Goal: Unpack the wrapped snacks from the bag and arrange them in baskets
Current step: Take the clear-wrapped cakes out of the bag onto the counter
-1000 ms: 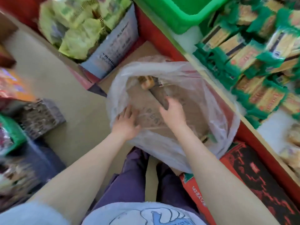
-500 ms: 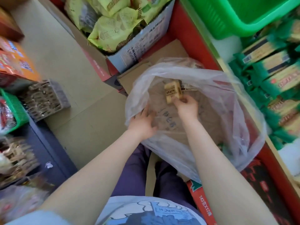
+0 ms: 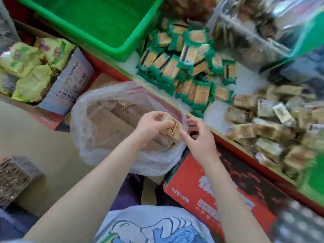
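Both hands meet over a clear plastic bag (image 3: 98,137) that stands open on the floor, and between them is one tan wrapped snack (image 3: 172,128). The left hand (image 3: 150,127) curls its fingers around the snack's left end, and the right hand (image 3: 198,135) pinches its right edge with thumb and fingertips. The snack is held just above the bag's right rim. Brown cardboard shows through the bag, and one more small wrapped piece (image 3: 125,104) lies at its far side. To the far right, on the red-edged display shelf (image 3: 245,156), green-wrapped snacks (image 3: 185,67) lie heaped in a pile, with a second heap of tan wrapped snacks (image 3: 273,123) to their right. An empty green basket (image 3: 98,20) sits at the far side, left of the green heap. At far left, a cardboard carton (image 3: 70,85) holds yellow-green packets (image 3: 29,71). A closed red carton (image 3: 219,186) rests on the floor near the right forearm.
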### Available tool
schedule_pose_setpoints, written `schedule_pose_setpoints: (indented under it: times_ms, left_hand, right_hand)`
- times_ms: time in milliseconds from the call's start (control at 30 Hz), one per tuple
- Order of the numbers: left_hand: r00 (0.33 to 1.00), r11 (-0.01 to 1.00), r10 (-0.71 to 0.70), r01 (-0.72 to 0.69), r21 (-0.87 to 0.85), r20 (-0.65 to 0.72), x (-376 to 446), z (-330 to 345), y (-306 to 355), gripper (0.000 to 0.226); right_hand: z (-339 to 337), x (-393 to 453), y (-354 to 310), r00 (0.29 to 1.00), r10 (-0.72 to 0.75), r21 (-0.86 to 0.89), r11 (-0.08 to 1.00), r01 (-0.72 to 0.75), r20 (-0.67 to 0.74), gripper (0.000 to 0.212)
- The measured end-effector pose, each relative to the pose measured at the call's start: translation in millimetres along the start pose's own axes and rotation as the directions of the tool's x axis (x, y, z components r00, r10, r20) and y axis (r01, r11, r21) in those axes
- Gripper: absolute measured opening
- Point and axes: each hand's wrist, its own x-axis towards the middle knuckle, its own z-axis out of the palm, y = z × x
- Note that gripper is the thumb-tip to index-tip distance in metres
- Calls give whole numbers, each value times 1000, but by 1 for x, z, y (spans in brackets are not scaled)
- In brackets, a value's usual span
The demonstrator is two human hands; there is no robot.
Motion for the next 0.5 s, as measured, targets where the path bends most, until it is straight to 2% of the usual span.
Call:
schedule_pose_setpoints:
  times_ms: [67,133,233,300,333,400,467,500]
  left_hand:
    - [997,995,55,-59,81,52,-2,47,18,20]
    - [989,989,75,-91,117,130,-1,95,30,29]
    - [974,987,86,-111,114,208,2,160,33,57]
    - [970,968,128,-168,188,205,6,194,25,64]
    - [963,926,167,-226,301,211,9,207,21,63]
    - [935,775,237,-346,529,263,15,227,8,62]
    - [925,680,214,-373,631,315,20,238,-6,65]
    - [923,640,186,-374,671,336,21,243,-14,67]
  right_hand:
    - [-38,-17,12,995,-90,-65,994,88,-34,46]
    - [-71,-32,29,991,-120,-113,987,114,-52,51]
    - [-117,-46,66,974,-106,-155,985,75,-199,41]
    - [-147,-51,91,942,-68,-194,981,4,-327,35]
    - [-163,-52,103,914,-64,-228,973,-31,-400,34]
    - [-188,-52,125,842,-101,-309,948,-80,-529,32]
    - [-204,-48,146,807,-142,-420,897,-140,-573,32]
    - [-208,-46,156,811,-145,-490,850,-191,-567,31]
